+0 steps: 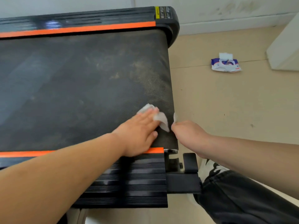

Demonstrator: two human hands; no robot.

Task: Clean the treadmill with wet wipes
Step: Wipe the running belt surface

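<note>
Lower centre: my left hand, fingers straight, presses a wipe onto the belt; just right of it, my right hand pinches a white scrap.

Place: most likely a room in a home, used for exercise.
Equipment: a treadmill with a dusty black belt and orange-striped side rails stands close along the wall.
Floor: smooth beige floor with a thin seam and a few dark specks.
Wall: pale wall, scuffed with grey marks, above a white skirting board.
Furnishing: the corner of a white block at the right; what kind cannot be told.
Household item: a pack of wet wipes lies on the floor.
</note>
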